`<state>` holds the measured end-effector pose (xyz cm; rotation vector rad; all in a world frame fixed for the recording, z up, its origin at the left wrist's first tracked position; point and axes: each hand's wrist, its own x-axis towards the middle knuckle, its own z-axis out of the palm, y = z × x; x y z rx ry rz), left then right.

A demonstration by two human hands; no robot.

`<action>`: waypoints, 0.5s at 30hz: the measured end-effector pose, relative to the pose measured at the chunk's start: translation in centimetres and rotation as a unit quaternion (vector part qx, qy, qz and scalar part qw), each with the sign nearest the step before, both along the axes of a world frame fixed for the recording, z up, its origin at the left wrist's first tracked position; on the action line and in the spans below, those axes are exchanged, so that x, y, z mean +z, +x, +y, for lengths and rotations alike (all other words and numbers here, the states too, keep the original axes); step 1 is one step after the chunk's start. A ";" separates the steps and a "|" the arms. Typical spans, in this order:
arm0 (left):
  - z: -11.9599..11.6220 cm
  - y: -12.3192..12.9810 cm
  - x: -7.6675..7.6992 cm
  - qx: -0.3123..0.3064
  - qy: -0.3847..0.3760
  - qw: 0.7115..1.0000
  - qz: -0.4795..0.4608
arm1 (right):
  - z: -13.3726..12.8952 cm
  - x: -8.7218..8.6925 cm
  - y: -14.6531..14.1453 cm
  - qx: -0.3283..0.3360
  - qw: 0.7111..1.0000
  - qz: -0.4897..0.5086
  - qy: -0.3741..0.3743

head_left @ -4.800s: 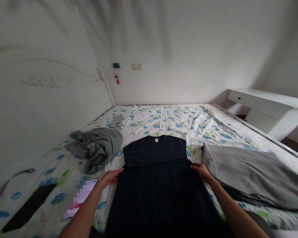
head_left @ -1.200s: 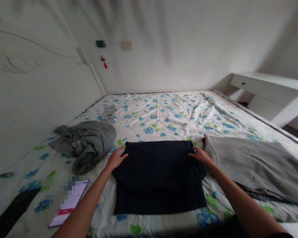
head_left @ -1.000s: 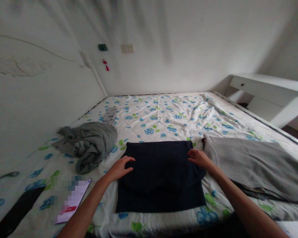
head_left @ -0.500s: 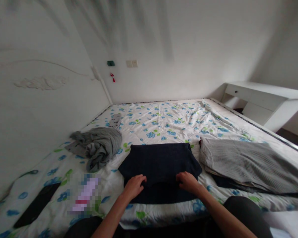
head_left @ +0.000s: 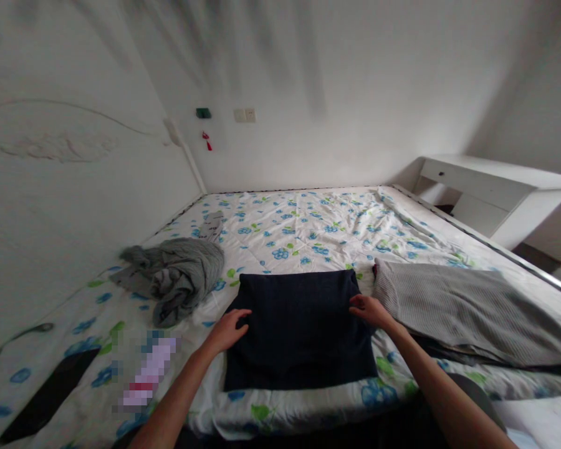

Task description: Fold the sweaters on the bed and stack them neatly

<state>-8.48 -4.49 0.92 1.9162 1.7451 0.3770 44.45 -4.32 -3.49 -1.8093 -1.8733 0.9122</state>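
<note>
A dark navy garment [head_left: 299, 330], folded into a near rectangle, lies flat on the bed in front of me. At its left edge is my left hand [head_left: 229, 329], thumb and fingers apart, resting on or just over the cloth. Across from it, my right hand [head_left: 370, 310] is at the right edge with its fingertips on the cloth, fingers slightly bent and apart. Neither hand visibly grips the fabric. Under each hand a bit of the garment's side is covered.
Folded grey ribbed clothing [head_left: 458, 305] lies in a stack on the right. A crumpled grey garment [head_left: 187, 274] sits on the left, above a black phone-like slab [head_left: 51, 396] and a blurred purple item [head_left: 152, 368]. A white desk [head_left: 495, 187] stands beyond the bed's right edge.
Both hands have moved away from me and outward, from the garment's near middle to its sides. Its flared side points now look tucked in, and the near part looks smoother and wider.
</note>
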 end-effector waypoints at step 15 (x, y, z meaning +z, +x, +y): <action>2.6 -5.1 -1.6 0.235 -0.190 0.924 -0.234 | 2.4 -3.1 2.3 -0.123 0.984 -0.061 -0.110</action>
